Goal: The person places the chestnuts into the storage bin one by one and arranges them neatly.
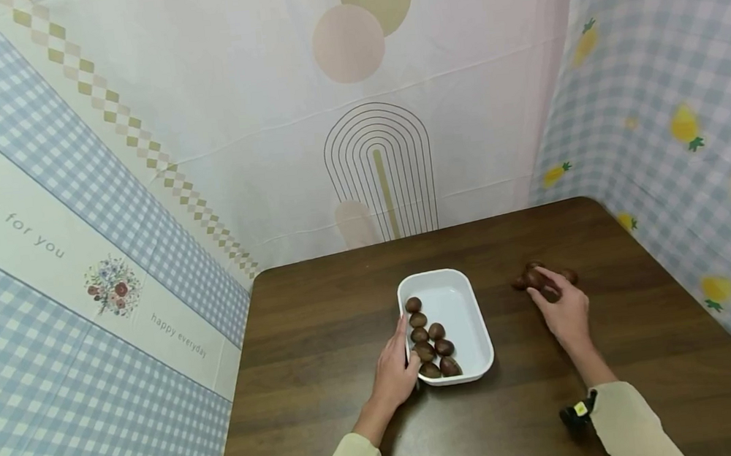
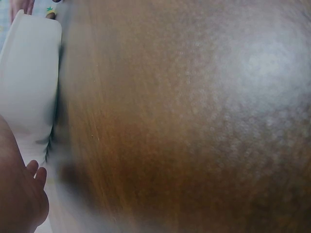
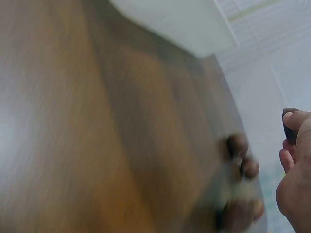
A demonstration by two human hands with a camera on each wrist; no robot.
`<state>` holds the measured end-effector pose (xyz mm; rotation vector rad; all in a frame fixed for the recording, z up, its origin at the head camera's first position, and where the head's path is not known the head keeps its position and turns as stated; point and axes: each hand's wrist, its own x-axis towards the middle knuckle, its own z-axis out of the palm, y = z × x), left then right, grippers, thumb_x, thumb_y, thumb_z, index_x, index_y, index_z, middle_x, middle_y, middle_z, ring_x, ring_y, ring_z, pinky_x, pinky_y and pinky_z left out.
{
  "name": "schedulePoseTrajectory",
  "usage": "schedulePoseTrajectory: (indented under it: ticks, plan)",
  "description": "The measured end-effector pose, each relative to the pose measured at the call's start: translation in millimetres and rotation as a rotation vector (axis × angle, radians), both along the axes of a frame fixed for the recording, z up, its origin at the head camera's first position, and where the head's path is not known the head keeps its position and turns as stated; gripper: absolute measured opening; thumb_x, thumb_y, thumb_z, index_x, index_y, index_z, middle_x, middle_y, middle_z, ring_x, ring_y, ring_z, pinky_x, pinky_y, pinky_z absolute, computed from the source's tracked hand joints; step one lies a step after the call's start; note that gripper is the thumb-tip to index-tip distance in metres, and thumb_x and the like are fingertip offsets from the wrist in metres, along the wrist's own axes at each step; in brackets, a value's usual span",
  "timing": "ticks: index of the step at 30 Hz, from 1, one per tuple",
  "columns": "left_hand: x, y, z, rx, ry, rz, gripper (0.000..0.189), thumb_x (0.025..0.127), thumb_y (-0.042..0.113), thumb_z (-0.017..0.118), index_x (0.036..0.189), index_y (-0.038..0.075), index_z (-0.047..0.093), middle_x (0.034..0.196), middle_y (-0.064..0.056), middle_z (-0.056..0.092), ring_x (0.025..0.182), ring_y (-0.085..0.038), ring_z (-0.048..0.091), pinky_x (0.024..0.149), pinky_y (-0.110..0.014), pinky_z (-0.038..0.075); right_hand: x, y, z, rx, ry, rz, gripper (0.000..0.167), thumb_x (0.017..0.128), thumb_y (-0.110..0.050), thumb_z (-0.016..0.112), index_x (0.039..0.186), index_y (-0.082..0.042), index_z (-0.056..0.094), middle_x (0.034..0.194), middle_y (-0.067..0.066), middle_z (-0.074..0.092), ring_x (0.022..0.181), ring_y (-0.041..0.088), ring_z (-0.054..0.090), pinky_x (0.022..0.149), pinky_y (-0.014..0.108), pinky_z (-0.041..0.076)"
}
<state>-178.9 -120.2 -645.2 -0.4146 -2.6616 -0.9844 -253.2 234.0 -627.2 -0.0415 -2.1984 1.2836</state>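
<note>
A white rectangular dish (image 1: 469, 313) stands on the table with several brown chestnuts (image 1: 444, 347) gathered along its left side and near end. My left hand (image 1: 392, 368) holds the dish's left wall, thumb at the rim and fingers along the outside. In the left wrist view that hand (image 2: 22, 194) is low beside the white wall. To the right of the dish, my right hand (image 1: 565, 311) pinches a dark chestnut (image 3: 290, 128) between thumb and fingers. More loose chestnuts (image 1: 568, 277) lie around its fingertips, partly hidden by the hand.
The brown wooden table (image 1: 321, 313) has rounded far corners. A pale patterned cloth (image 1: 288, 177) hangs behind it, with checked cloths (image 1: 642, 84) at both sides. In the right wrist view, several chestnuts (image 3: 238, 145) lie near the table edge.
</note>
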Motion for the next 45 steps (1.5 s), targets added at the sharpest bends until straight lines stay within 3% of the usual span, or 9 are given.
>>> schedulePoseTrajectory:
  ticks: [5,14,19,21,27,33,39,45]
  plan:
    - [0.1,-0.2,1.5,-0.001,-0.004,-0.001,0.077,0.093,0.014,0.056,0.166,0.005,0.034,0.165,-0.009,0.046,0.136,-0.033,0.059,0.105,-0.053,0.05,-15.7,-31.5,11.3,-0.007,0.039,0.091,0.044,0.085,0.002,0.086,0.127,-0.002,0.076,0.122,0.022,0.075,0.097,0.041,0.075,0.082,0.012,0.051]
    - [1.1,1.2,2.0,-0.011,-0.013,-0.005,0.078,0.093,0.011,0.054,0.167,0.005,0.032,0.164,-0.011,0.047,0.139,-0.032,0.057,0.107,-0.053,0.05,-29.7,-75.4,17.8,-0.018,-0.028,0.192,0.044,0.087,0.0,0.085,0.13,-0.003,0.075,0.12,0.021,0.076,0.1,0.038,0.075,0.083,0.023,0.054]
    - [0.6,1.2,1.3,-0.006,0.02,-0.019,0.078,0.092,0.01,0.054,0.166,0.003,0.033,0.162,-0.014,0.048,0.137,-0.034,0.058,0.105,-0.055,0.05,-33.0,-94.9,19.2,-0.02,-0.044,0.245,0.045,0.087,-0.001,0.085,0.13,-0.004,0.075,0.121,0.022,0.075,0.102,0.039,0.075,0.087,0.049,0.059]
    - [-0.1,0.5,-0.3,0.001,0.044,-0.024,0.078,0.091,0.01,0.054,0.166,0.003,0.033,0.162,-0.015,0.049,0.136,-0.035,0.059,0.104,-0.056,0.051,-34.4,-101.7,19.4,-0.005,-0.05,0.276,0.045,0.087,-0.001,0.085,0.131,-0.003,0.074,0.123,0.022,0.074,0.104,0.039,0.075,0.088,0.053,0.058]
    - [-5.7,-2.9,-12.5,-0.013,0.141,-0.042,0.077,0.093,0.012,0.051,0.167,0.005,0.032,0.161,-0.014,0.05,0.133,-0.033,0.062,0.1,-0.05,0.053,-37.8,-119.8,20.1,0.034,-0.124,0.364,0.045,0.088,0.003,0.082,0.132,0.002,0.071,0.129,0.026,0.071,0.111,0.043,0.072,0.094,0.053,0.058]
    - [-2.5,-0.2,-2.3,-0.018,0.069,-0.028,0.077,0.092,0.01,0.055,0.165,0.002,0.034,0.161,-0.016,0.049,0.134,-0.036,0.06,0.103,-0.054,0.052,-38.7,-136.3,19.2,0.074,-0.184,0.454,0.046,0.087,0.008,0.081,0.131,0.007,0.07,0.128,0.029,0.07,0.115,0.044,0.071,0.097,0.05,0.057]
    - [-1.5,0.7,-0.6,-0.032,0.071,-0.014,0.077,0.091,0.009,0.056,0.164,0.0,0.036,0.159,-0.016,0.051,0.132,-0.035,0.062,0.101,-0.053,0.053,-38.3,-149.0,17.7,0.145,-0.241,0.497,0.045,0.086,0.01,0.078,0.13,0.011,0.068,0.126,0.03,0.07,0.116,0.045,0.069,0.097,0.051,0.057]
    - [-5.5,-2.1,-11.6,-0.013,0.14,-0.021,0.078,0.09,0.012,0.055,0.164,0.002,0.036,0.156,-0.014,0.056,0.125,-0.034,0.066,0.096,-0.051,0.055,-35.8,-159.8,11.3,0.047,-0.354,0.5,0.04,0.086,0.014,0.073,0.125,0.015,0.068,0.125,0.033,0.07,0.115,0.046,0.07,0.098,0.051,0.056]
